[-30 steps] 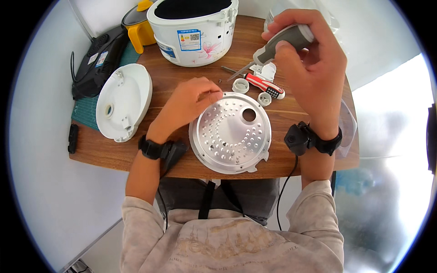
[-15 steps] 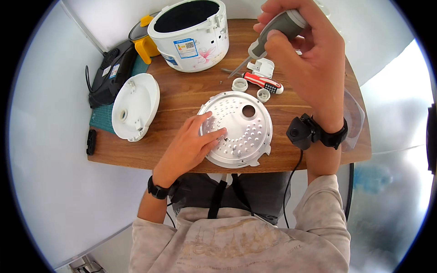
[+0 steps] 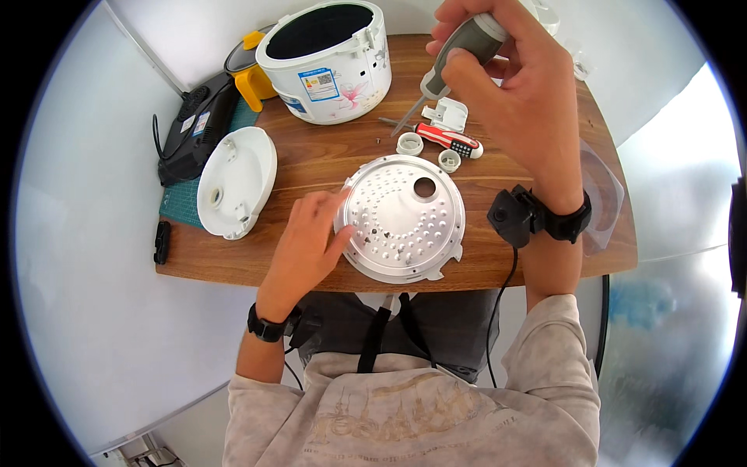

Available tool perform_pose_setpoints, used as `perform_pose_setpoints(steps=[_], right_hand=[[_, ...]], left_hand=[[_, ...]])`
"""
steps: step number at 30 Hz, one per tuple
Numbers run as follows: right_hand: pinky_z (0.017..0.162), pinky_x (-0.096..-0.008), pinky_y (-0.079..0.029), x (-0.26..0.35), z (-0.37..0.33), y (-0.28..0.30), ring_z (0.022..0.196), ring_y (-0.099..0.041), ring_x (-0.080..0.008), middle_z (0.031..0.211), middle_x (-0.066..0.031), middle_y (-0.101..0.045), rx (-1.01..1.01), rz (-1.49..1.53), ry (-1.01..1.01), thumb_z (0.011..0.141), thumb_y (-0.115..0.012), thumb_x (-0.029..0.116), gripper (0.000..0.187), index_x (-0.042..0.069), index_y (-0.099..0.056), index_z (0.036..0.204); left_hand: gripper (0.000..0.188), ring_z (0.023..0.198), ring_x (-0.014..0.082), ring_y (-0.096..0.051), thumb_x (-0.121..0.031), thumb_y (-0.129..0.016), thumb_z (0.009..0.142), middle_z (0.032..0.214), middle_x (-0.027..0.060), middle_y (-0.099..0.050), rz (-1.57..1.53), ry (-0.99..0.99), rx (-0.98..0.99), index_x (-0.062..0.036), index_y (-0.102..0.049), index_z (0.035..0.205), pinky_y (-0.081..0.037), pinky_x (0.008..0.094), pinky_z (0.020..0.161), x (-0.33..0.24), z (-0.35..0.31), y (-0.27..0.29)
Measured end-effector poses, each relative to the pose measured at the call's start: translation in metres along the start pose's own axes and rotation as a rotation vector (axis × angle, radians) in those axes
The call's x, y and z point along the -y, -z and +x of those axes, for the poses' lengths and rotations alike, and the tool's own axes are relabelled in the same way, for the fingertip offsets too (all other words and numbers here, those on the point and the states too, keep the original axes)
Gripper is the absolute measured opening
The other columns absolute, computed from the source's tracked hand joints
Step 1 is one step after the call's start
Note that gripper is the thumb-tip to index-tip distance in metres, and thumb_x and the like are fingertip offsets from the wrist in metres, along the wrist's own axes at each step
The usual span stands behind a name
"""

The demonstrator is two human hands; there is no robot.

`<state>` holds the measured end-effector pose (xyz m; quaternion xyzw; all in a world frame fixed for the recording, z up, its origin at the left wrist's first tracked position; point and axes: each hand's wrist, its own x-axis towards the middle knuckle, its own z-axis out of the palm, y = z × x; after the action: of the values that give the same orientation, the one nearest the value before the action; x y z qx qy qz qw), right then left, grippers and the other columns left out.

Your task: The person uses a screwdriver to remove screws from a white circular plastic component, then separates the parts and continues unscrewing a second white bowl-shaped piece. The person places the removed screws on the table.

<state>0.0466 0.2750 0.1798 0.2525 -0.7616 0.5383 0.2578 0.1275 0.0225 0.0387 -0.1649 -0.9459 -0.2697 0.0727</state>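
Note:
A round perforated metal plate point(image 3: 405, 222) lies on the wooden table point(image 3: 537, 257) near its front edge. My left hand point(image 3: 307, 241) rests on the plate's left rim, fingers spread on the metal. My right hand point(image 3: 517, 86) is raised above the back right of the table and grips a grey-handled screwdriver point(image 3: 459, 54), its tip pointing down and left. Under it lie a red-handled screwdriver point(image 3: 447, 138), two small white round caps point(image 3: 410, 143) and a small white plastic part point(image 3: 446, 114).
A white rice cooker body point(image 3: 327, 58) stands at the back. A white plastic lid point(image 3: 236, 180) lies at the left on a green mat. A black device point(image 3: 194, 128) and a yellow object point(image 3: 247, 78) sit at the back left. A clear plastic piece point(image 3: 603, 194) overhangs the right edge.
My left hand has slid from the table behind the plate onto the plate's left rim. The right hand has kept the grey screwdriver raised. The view has shifted.

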Motion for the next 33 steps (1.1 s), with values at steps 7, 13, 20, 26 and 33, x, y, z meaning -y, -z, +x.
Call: perform_pose_setpoints(steps=[7, 13, 20, 26, 33], right_hand=[[0.067, -0.0216, -0.054, -0.018, 0.004, 0.005, 0.074, -0.063, -0.0054, 0.085, -0.0041, -0.068, 0.075, 0.077, 0.013, 0.081, -0.066, 0.0, 0.023, 0.0, -0.062, 0.104], [0.069, -0.0226, -0.055, -0.004, 0.001, 0.004, 0.077, -0.064, -0.0057, 0.086, -0.0042, -0.068, 0.041, -0.037, 0.044, 0.081, -0.067, 0.0, 0.024, 0.0, -0.062, 0.105], [0.07, -0.0232, -0.055, -0.002, 0.002, 0.006, 0.077, -0.064, -0.0066, 0.085, -0.0043, -0.068, 0.063, -0.052, 0.028, 0.081, -0.068, 0.001, 0.025, 0.0, -0.062, 0.105], [0.065, -0.0248, -0.051, -0.001, 0.003, 0.007, 0.072, -0.061, -0.0084, 0.084, -0.0038, -0.068, 0.152, -0.105, 0.021, 0.081, -0.07, 0.006, 0.025, 0.002, -0.063, 0.105], [0.073, -0.0262, -0.056, -0.023, 0.003, -0.004, 0.081, -0.067, -0.0104, 0.087, -0.0032, -0.069, 0.204, -0.149, 0.052, 0.083, -0.064, 0.001, 0.026, 0.005, -0.064, 0.108]], left_hand=[[0.045, 0.067, 0.0193, -0.062, -0.026, -0.075, 0.092, 0.083, 0.0099, -0.065, -0.117, 0.329, 0.042, -0.0013, -0.059, 0.125, -0.052, 0.0327, 0.065, 0.018, -0.003, -0.021], [0.043, 0.068, 0.0191, -0.065, -0.022, -0.076, 0.089, 0.087, 0.0107, -0.066, -0.099, 0.337, 0.05, -0.0025, -0.061, 0.125, -0.053, 0.033, 0.064, 0.024, 0.001, -0.019], [0.042, 0.072, 0.0217, -0.066, -0.018, -0.074, 0.086, 0.093, 0.0118, -0.066, -0.121, 0.359, 0.093, -0.005, -0.065, 0.125, -0.055, 0.0339, 0.069, 0.036, 0.013, -0.006], [0.042, 0.081, 0.0246, -0.066, -0.019, -0.075, 0.083, 0.094, 0.0116, -0.068, -0.117, 0.32, 0.141, -0.0084, -0.069, 0.123, -0.054, 0.0366, 0.076, 0.037, 0.032, 0.001], [0.044, 0.075, 0.0203, -0.064, -0.013, -0.074, 0.081, 0.094, 0.0106, -0.068, -0.155, 0.168, 0.195, -0.0093, -0.069, 0.125, -0.054, 0.0321, 0.073, 0.048, 0.062, -0.014]])
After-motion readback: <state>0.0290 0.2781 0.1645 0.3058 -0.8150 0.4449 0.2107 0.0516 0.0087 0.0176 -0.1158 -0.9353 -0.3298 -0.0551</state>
